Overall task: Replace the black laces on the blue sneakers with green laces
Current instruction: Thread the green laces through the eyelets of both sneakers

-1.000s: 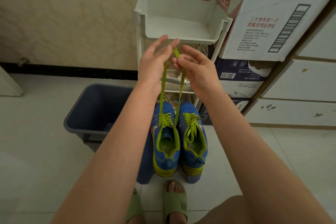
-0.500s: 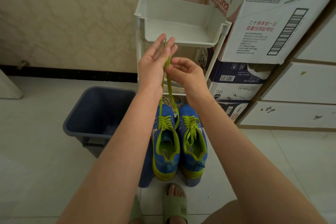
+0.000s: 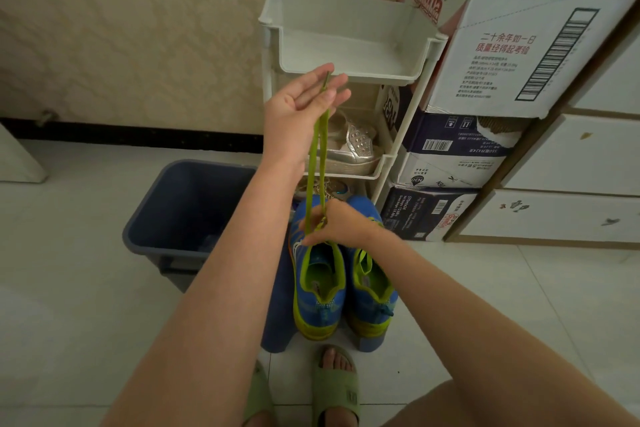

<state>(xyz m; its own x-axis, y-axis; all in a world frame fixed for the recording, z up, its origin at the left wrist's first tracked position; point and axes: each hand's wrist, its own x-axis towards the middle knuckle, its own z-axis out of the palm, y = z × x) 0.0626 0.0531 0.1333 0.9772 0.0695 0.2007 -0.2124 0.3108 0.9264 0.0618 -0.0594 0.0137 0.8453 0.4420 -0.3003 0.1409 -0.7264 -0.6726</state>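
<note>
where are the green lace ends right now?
Head view, centre: the green lace ends are held up in the left hand, in front of the top tray of the white rack, above the blue sneakers.

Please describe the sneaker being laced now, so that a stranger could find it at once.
Find the white shelf rack by the wall; two blue sneakers stand before it, beside a dark bin. It is the sneaker nearer the bin, the only one whose green lace rises to the left hand.
</note>
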